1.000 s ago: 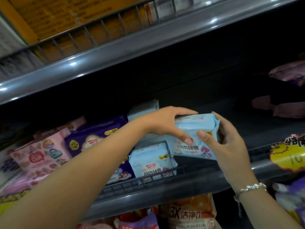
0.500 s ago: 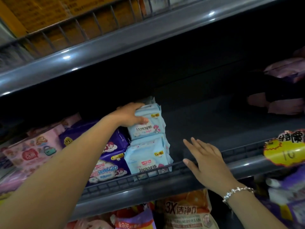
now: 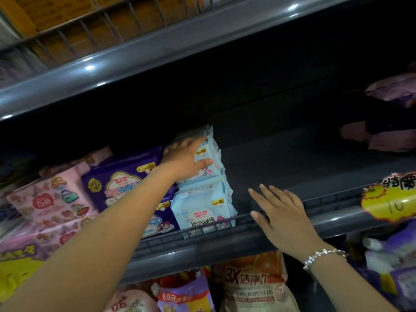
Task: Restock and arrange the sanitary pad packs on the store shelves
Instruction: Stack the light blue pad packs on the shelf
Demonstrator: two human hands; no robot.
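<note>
A head-worn camera looks up into a dark grey metal store shelf (image 3: 304, 176) with a low wire front rail. The left hand (image 3: 184, 157) reaches in from seven o'clock and grips the upper light-blue plastic sanitary pad pack (image 3: 210, 158), fingers curled over its top edge and thumb pressed on its front face. That pack sits on top of a second light-blue pad pack (image 3: 202, 208), which stands against the rail near the centre of the view. Touching both at nine o'clock is a purple pad pack (image 3: 121, 183), and further toward nine o'clock stands a pink patterned pad pack (image 3: 49, 199). The right hand (image 3: 283, 217), a beaded silver bracelet (image 3: 324, 255) on its wrist, holds nothing; its straight, spread fingers rest on the rail at four o'clock from the blue stack, just beside it. A yellow price tag (image 3: 391, 199) hangs at three o'clock.
</note>
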